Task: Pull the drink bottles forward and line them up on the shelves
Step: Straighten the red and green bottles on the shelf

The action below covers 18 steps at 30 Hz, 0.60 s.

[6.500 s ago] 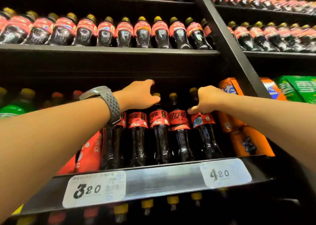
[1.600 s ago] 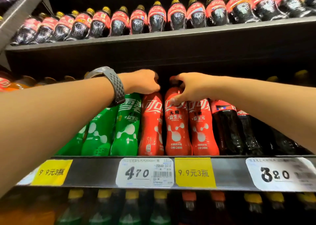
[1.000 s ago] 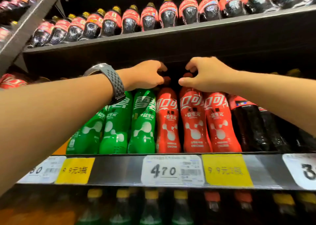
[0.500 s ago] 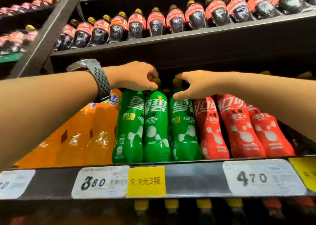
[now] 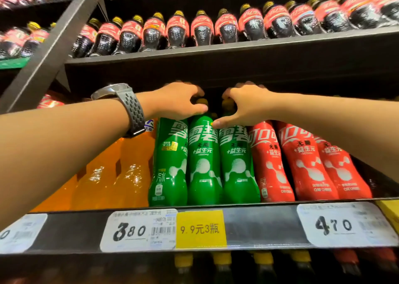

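Green bottles stand three abreast at the front of the middle shelf, their caps under both hands. The left hand's fingers curl down and grip the tops of the left and middle ones. The right hand's fingers curl over the right one's cap, with the thumb stretched to the middle bottle's shoulder. A grey watch wraps the left wrist. Orange bottles flank the green ones on the left and red bottles on the right. Dark cola bottles line the shelf above.
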Available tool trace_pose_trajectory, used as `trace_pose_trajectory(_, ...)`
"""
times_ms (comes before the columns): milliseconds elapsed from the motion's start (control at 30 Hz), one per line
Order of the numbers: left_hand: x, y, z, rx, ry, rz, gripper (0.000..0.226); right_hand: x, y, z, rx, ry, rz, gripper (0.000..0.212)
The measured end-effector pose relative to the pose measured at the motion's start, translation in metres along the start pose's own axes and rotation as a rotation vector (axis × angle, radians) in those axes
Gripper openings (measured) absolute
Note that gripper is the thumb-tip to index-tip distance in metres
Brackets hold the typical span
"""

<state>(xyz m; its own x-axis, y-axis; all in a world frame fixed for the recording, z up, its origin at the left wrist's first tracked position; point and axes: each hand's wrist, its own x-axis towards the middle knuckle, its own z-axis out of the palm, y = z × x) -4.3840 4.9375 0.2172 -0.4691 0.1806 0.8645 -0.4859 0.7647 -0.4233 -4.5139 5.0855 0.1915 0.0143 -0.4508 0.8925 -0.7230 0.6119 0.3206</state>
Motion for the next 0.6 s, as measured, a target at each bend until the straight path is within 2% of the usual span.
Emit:
trace_pose_trajectory(67,-0.006,-0.007,-0.004,0.213,0.066,-0.074,0.07,0.002,-0.006,-0.001,0.002,0.028,0.021,0.098)
trace_pose_trajectory(133,-0.012,-0.01,-0.007,0.321,0.047,-0.129,0.082,0.005,-0.015,-0.002,0.035,0.069,0.017,0.094)
trace_pose_trajectory(233,-0.015,-0.012,-0.012,0.152,-0.012,-0.103,0.087,0.01,-0.031,-0.006,0.084,0.061,-0.012,0.094)
trace_pose_trajectory(433,-0.024,-0.027,-0.016,-0.035,-0.092,-0.059,0.068,0.013,-0.049,-0.01,0.164,0.006,-0.065,0.1)
trace_pose_trajectory(600,-0.03,-0.032,-0.019,-0.085,-0.122,-0.005,0.05,0.015,-0.064,-0.006,0.221,-0.041,-0.108,0.1)
